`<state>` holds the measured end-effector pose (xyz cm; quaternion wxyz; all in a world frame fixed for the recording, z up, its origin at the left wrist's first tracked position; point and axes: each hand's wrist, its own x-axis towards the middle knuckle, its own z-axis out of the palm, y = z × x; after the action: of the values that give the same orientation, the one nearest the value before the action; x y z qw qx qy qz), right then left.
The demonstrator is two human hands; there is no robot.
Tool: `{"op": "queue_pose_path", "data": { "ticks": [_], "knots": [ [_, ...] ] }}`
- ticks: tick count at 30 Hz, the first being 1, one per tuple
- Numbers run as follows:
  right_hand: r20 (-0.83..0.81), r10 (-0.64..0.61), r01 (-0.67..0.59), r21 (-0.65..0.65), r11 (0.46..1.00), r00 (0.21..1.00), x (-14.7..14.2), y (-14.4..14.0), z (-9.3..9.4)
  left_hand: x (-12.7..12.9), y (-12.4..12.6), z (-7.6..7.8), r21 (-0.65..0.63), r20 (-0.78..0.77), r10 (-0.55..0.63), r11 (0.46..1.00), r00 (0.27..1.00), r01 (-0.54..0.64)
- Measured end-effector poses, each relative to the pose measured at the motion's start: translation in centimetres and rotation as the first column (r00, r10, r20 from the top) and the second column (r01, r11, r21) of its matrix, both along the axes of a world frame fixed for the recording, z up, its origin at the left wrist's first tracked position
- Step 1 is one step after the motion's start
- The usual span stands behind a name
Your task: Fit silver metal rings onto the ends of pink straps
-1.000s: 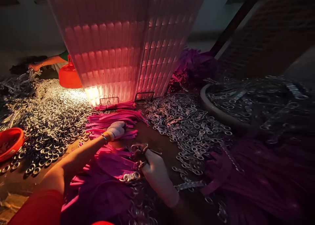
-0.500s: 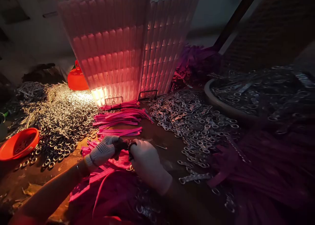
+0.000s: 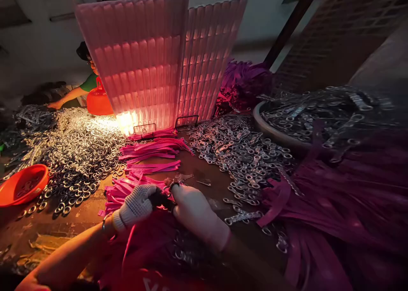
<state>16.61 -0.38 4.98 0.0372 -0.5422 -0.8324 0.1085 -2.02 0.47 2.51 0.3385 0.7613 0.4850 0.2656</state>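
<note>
My left hand [image 3: 137,205], in a white dotted glove with dark fingertips, is closed in a pinch. Facing it, my right hand [image 3: 197,214], in a whitish glove, has its fingers curled close to the left fingertips. What lies between the fingers is dark and small, and I cannot make it out. Just beyond and below the hands are flat pink straps [image 3: 153,167], laid in rows toward the panels. More dark pink strap material [image 3: 153,235] lies beneath my wrists, near my lap. A thin metal pin-like tool [image 3: 204,183] rests on the table past my right hand.
Metal rings [image 3: 83,168] are heaped left, by a red bowl [image 3: 41,167]. Metal links [image 3: 236,155] and a filled basin [image 3: 267,129] lie right, with purple straps [image 3: 334,197]. Translucent ribbed panels [image 3: 137,70] stand ahead, beside a red lamp [image 3: 99,103]. Another person's arm [image 3: 70,96] reaches in behind.
The view has shifted slightly to the right. My hands sit a little lower, still close together. Another person's arm and head now show behind the red lamp.
</note>
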Motion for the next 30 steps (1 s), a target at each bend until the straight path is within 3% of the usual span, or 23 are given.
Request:
{"op": "queue_pose_path", "data": {
  "ticks": [3, 8, 13, 15, 17, 20, 23, 25, 27, 30],
  "knots": [
    [0.044, 0.009, -0.007, -0.032, 0.999, 0.999, -0.1, -0.1, 0.0, 0.3, -0.7, -0.3, 0.102, -0.078, 0.009, 0.995, 0.997, -0.001],
    [0.119, 0.139, -0.149, 0.08, 0.986, 0.983, -0.4, -0.8, -1.4, 0.5, -1.6, -0.7, 0.15, -0.146, 0.012, 0.989, 0.989, 0.01],
    [0.103, 0.175, -0.191, 0.177, 0.966, 0.979, 0.0, -1.0, -1.6, 0.1, -1.6, 0.5, 0.128, -0.187, -0.064, 0.988, 0.98, 0.089],
    [0.062, 0.153, -0.163, 0.201, 0.966, 0.986, 0.6, -1.3, -1.6, -1.0, -1.3, 1.6, 0.18, -0.269, -0.048, 0.979, 0.962, 0.099],
    [-0.005, 0.111, -0.108, 0.208, 0.972, 0.994, 1.7, -1.7, -1.8, -2.8, -0.6, 2.5, 0.236, -0.366, 0.04, 0.97, 0.93, 0.051],
    [-0.182, 0.083, -0.061, 0.127, 0.99, 0.98, 4.3, -1.8, -2.6, -6.3, 1.5, 2.8, 0.268, -0.439, 0.133, 0.963, 0.889, -0.012],
    [-0.322, 0.041, -0.026, 0.052, 0.998, 0.946, 7.8, -0.9, -4.0, -9.5, 5.1, 1.3, 0.282, -0.512, 0.224, 0.956, 0.83, -0.084],
    [-0.332, -0.045, 0.062, 0.04, 0.997, 0.942, 10.2, 0.1, -5.4, -10.9, 7.7, -0.2, 0.254, -0.562, 0.273, 0.955, 0.781, -0.151],
    [-0.26, -0.222, 0.234, 0.018, 0.972, 0.94, 12.1, 1.0, -7.4, -11.5, 10.1, -1.9, 0.234, -0.582, 0.289, 0.955, 0.76, -0.184],
    [-0.004, -0.472, 0.471, 0.082, 0.879, 0.882, 13.9, 1.3, -10.7, -11.7, 12.5, -4.0, 0.199, -0.603, 0.29, 0.957, 0.743, -0.212]
  ]
}}
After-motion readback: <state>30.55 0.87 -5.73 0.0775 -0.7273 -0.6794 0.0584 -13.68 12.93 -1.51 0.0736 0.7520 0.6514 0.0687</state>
